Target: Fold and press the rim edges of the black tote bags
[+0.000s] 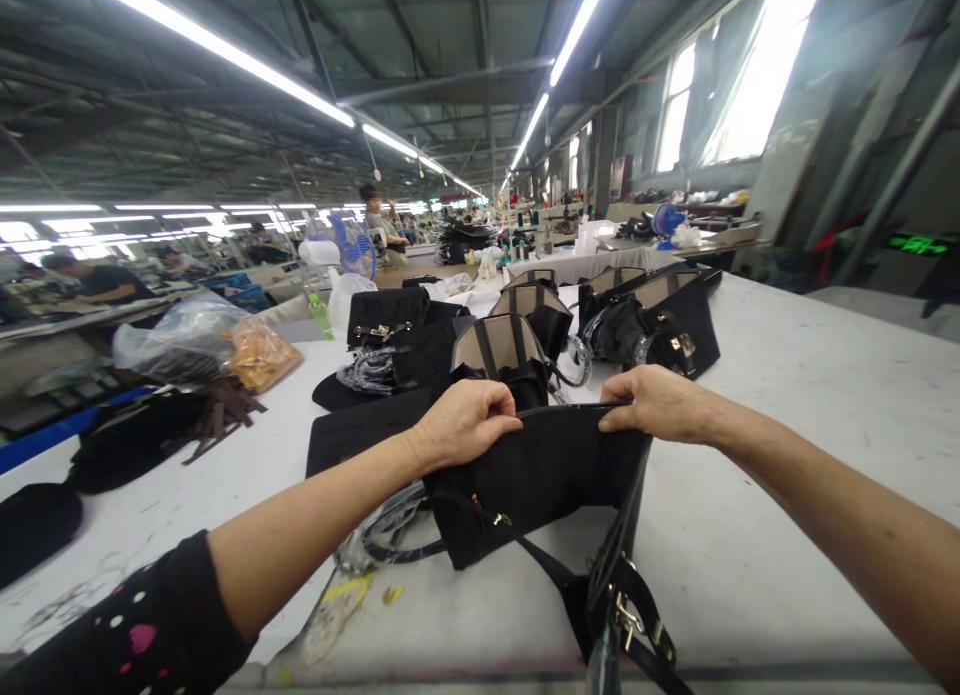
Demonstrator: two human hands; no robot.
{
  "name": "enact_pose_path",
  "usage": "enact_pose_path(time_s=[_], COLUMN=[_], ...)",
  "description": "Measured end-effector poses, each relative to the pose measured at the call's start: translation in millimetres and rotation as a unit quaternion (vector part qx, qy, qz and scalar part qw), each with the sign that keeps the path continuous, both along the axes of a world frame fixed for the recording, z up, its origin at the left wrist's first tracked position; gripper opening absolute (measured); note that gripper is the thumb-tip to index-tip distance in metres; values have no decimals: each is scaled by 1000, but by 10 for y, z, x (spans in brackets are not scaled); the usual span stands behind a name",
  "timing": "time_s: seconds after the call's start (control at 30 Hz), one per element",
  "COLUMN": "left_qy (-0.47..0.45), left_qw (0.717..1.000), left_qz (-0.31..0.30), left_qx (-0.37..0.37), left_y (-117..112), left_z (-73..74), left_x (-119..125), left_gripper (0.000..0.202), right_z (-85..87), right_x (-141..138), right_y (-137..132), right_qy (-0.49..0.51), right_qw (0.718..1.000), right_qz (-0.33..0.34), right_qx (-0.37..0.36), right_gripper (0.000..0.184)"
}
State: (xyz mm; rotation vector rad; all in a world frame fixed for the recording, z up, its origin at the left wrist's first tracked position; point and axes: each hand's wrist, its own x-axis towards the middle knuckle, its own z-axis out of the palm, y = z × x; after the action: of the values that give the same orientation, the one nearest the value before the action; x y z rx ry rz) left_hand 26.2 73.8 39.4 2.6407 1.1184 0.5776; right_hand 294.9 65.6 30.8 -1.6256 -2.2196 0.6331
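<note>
A black handbag piece [540, 485] stands on the white table in front of me, its panels folded round. My left hand [469, 422] pinches its top edge on the left, and my right hand [652, 405] pinches the same edge near the right corner. A dark strap with gold-coloured hardware [628, 615] hangs at the near side, over the table's front edge. Beside the bag, lower left, lies a handle wrapped in clear plastic [397, 530]. Just beyond my hands stand black bags with beige insides [499, 343].
More black bags [686, 325] with plastic-wrapped handles stand farther back on the white table [810, 395]. To the left lie a clear plastic bag [180, 335], an orange packet [262, 353], brown strips [225, 415] and black pieces [142, 435]. A blue fan [352, 245] and other people are in the background.
</note>
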Motion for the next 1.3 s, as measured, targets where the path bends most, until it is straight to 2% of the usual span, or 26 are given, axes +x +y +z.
enact_pose_path(time_s=[0.3,0.53,0.63,0.67,0.73,0.77,0.87,0.97,1.07,1.13,1.23,1.27,1.3], left_qy=[-42,-30,-23,-22,-19,-18,-14,-9,-17,-47,-72,-62,-45], left_qw=[994,994,996,996,997,997,998,998,998,995,984,981,978], left_qz=[0,-47,-43,-40,-36,-35,-36,-36,-40,-36,-8,-1,5], left_qx=[-96,-95,-78,-73,-64,-61,-52,-46,-48,-80,-161,-185,-202], left_y=[32,38,46,49,53,54,41,21,25,46,80,84,83], left_z=[-29,-18,-29,-35,-47,-51,-58,-58,-62,-68,-71,-69,-64], left_x=[-49,-57,-65,-71,-88,-95,-108,-101,-86,-85,-104,-113,-122], left_gripper=[13,13,13,13,13,13,13,13,12,16,45,45,39], right_z=[1,-82,-49,-23,41,71,128,118,79,61,66,76,88], right_x=[7,53,0,-31,-102,-139,-236,-290,-300,-291,-280,-284,-295], right_y=[38,104,110,106,94,87,82,101,121,124,110,103,96], right_qy=[20,68,76,76,66,51,-17,-59,-60,-66,-67,-57,-43], right_qw=[1000,997,996,995,993,993,995,995,996,996,995,995,994], right_qz=[0,5,38,57,89,98,96,74,53,43,64,79,97], right_qx=[-16,-41,-38,-39,-36,-32,-13,11,36,51,35,17,-1], right_gripper=[15,20,14,18,33,35,20,27,24,25,21,16,18])
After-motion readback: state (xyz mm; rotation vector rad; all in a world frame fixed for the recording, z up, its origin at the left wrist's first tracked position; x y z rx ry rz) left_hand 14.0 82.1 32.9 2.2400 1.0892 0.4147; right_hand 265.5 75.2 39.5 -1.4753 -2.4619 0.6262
